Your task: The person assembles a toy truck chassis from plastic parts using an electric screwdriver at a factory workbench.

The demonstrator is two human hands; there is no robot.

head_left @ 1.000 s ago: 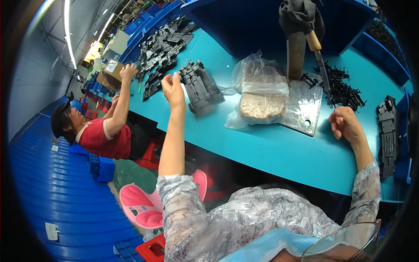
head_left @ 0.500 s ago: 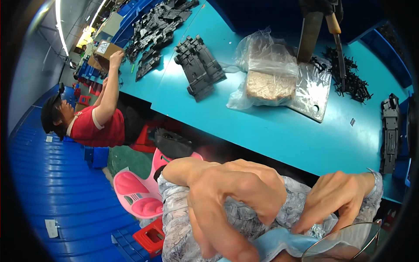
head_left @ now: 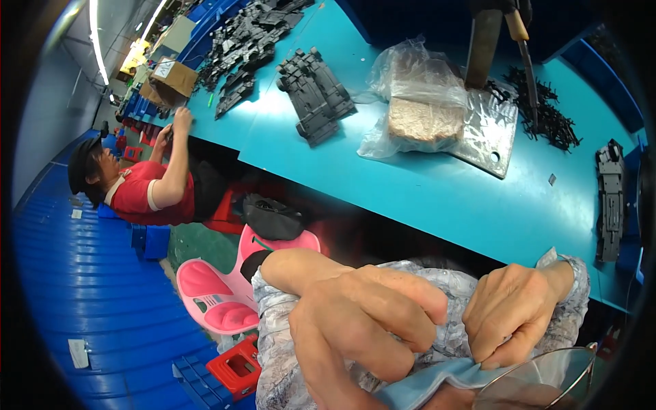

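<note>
At the lower edge, a light blue face mask [head_left: 427, 384] lies creased between my two hands. My left hand [head_left: 362, 311] has its fingers curled and is closed at the mask's left side; its fingertips are partly hidden. On the right, my right hand [head_left: 512, 307] pinches the mask's upper edge between thumb and fingers. Both forearms wear patterned grey-white sleeves [head_left: 277, 331]. Part of a thin-rimmed pair of glasses [head_left: 589, 372] shows beside the mask at the lower right.
Across the turquoise table [head_left: 437, 205] lie a black plastic chassis [head_left: 316, 96], a bagged tan block [head_left: 425, 121] on a metal plate [head_left: 504, 152], small black parts [head_left: 557, 123] and another chassis [head_left: 610, 201]. A tool with a wooden handle [head_left: 517, 26] hangs above. Left are a pink seat [head_left: 229, 318] and a co-worker in red [head_left: 154, 195].
My right hand's fingers have drawn together on the mask's edge, and my left fingers have curled more. The co-worker's raised hand has come down from the cardboard box.
</note>
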